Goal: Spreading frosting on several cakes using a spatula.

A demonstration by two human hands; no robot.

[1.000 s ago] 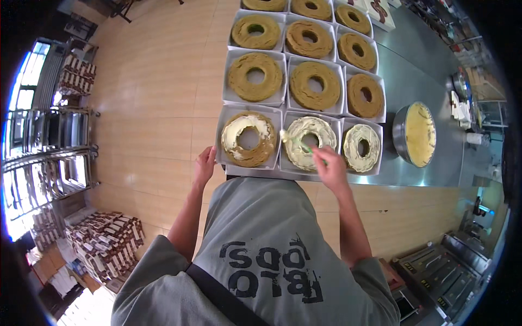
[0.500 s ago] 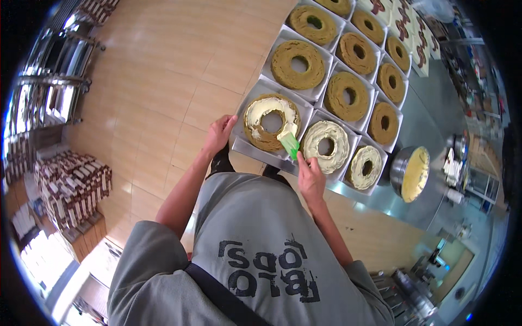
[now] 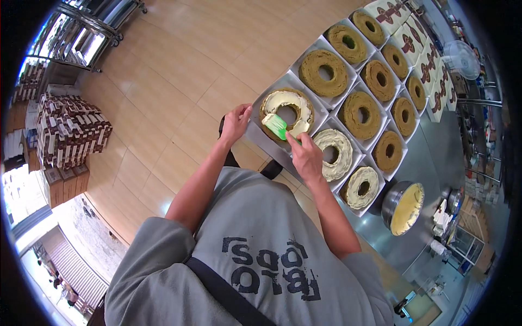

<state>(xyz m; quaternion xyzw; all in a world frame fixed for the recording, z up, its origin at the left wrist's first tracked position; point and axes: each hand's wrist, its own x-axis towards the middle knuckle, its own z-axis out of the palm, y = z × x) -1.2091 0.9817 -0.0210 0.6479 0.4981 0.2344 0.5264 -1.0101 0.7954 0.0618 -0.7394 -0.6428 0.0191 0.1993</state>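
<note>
One ring cake [image 3: 285,98], part-coated with cream, sits in its white box [image 3: 321,112] at one o'clock from mid-view. Our right hand [image 3: 308,158], near three o'clock, grips one green-handled spreader [image 3: 277,126], its pale-loaded blade on the ring's eight o'clock side. Our left hand [image 3: 237,124], at eleven o'clock, has bent fingers beside the box edge (whether they grip it, we cannot tell). We count twelve boxed rings, four rows of three: the part-coated one, two cream-covered rings [image 3: 341,145] toward three o'clock, and nine plain brown rings [image 3: 352,122] between one and three. One metal bowl [image 3: 389,203] of pale-yellow filling tilts between three and four.
</note>
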